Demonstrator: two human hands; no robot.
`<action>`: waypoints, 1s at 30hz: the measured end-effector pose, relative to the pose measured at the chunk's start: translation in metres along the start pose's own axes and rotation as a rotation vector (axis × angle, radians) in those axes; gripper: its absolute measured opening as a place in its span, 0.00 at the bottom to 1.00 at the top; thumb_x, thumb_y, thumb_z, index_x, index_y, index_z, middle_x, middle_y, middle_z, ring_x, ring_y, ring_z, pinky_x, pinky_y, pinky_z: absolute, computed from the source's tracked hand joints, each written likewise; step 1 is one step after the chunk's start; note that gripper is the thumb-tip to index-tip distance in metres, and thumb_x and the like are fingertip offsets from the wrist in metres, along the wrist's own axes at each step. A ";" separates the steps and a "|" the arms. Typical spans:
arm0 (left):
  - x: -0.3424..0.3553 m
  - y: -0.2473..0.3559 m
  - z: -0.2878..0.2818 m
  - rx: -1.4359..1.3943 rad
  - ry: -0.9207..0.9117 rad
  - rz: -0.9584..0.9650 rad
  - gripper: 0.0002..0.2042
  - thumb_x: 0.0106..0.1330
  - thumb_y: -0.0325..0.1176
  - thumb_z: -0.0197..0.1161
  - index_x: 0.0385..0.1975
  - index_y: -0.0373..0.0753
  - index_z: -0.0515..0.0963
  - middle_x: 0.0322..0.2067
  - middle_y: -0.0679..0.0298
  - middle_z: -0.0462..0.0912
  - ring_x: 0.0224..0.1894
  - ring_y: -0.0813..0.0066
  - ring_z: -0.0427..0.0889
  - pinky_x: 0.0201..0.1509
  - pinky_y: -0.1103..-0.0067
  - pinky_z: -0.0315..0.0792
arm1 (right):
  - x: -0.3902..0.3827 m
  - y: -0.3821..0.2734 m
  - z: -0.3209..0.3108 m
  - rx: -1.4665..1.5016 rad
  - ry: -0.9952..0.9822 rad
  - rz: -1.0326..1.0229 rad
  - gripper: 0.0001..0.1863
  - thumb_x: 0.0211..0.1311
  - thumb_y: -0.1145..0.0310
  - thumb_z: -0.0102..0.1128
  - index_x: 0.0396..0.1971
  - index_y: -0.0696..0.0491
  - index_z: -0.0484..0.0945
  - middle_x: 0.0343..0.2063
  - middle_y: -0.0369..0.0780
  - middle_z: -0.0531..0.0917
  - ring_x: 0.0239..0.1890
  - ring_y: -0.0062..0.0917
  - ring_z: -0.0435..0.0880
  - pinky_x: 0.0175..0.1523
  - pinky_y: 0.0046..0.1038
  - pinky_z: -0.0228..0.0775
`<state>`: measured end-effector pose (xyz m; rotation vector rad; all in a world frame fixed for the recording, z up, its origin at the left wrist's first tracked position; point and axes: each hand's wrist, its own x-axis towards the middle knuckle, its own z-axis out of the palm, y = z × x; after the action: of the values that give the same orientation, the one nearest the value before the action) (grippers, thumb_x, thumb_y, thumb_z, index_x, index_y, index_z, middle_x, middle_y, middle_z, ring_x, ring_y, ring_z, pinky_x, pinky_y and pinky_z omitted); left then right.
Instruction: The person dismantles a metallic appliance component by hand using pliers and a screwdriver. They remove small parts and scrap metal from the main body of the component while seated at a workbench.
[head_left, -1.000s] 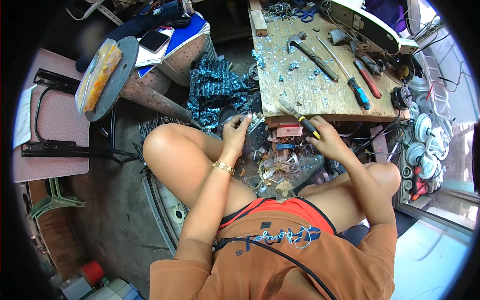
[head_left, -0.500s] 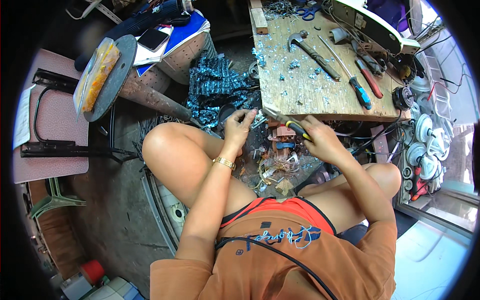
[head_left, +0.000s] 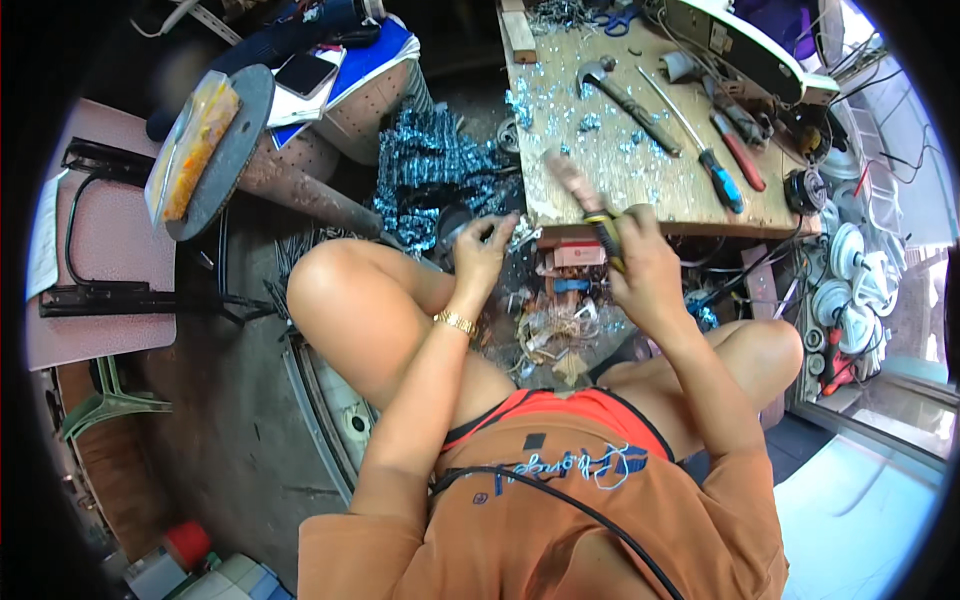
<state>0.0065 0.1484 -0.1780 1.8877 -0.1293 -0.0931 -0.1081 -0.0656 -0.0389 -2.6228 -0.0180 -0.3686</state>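
My left hand (head_left: 480, 252), with a gold-coloured watch at its wrist, pinches a small crumpled silvery scrap (head_left: 524, 232) just off the near left corner of the wooden table. What the scrap is made of is too small to tell. My right hand (head_left: 643, 262) is closed round the yellow-and-black handles of a pair of pliers (head_left: 588, 200). Their jaws point up and left over the table's front edge, blurred by motion and apart from the scrap. Whether the jaws are open cannot be made out.
On the wooden table (head_left: 560, 205) lie a hammer (head_left: 635, 115), a blue-handled screwdriver (head_left: 718, 180), a red-handled tool (head_left: 738, 150) and foil flecks. A dark shiny heap (head_left: 435, 165) sits left of it. A round metal stand (head_left: 245, 130) holds a plastic bag.
The pliers have come away from the scrap in my left hand and swung up over the table edge. My right hand has tilted upward; my left hand has barely shifted.
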 end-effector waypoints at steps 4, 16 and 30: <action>0.000 0.001 0.003 -0.034 0.033 -0.010 0.23 0.64 0.50 0.69 0.31 0.29 0.85 0.30 0.53 0.86 0.33 0.69 0.82 0.42 0.74 0.73 | -0.007 0.005 0.008 0.069 0.234 -0.036 0.28 0.44 0.84 0.58 0.51 0.58 0.71 0.45 0.50 0.72 0.42 0.51 0.78 0.44 0.45 0.73; -0.003 0.005 0.010 -0.091 0.023 -0.066 0.19 0.64 0.45 0.70 0.34 0.30 0.86 0.34 0.54 0.88 0.36 0.71 0.83 0.45 0.76 0.74 | -0.036 0.011 0.043 0.120 0.240 0.075 0.27 0.47 0.83 0.60 0.51 0.54 0.71 0.46 0.51 0.71 0.40 0.52 0.80 0.41 0.48 0.74; -0.034 0.036 -0.020 -0.521 -0.306 -0.386 0.10 0.73 0.38 0.61 0.44 0.38 0.82 0.41 0.67 0.83 0.37 0.82 0.81 0.40 0.79 0.79 | -0.064 0.024 0.065 1.316 -0.151 0.776 0.21 0.60 0.75 0.66 0.53 0.58 0.73 0.45 0.38 0.79 0.49 0.26 0.80 0.53 0.29 0.72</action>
<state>-0.0263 0.1610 -0.1376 1.3464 0.0520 -0.6212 -0.1514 -0.0526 -0.1215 -1.1983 0.5061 0.1243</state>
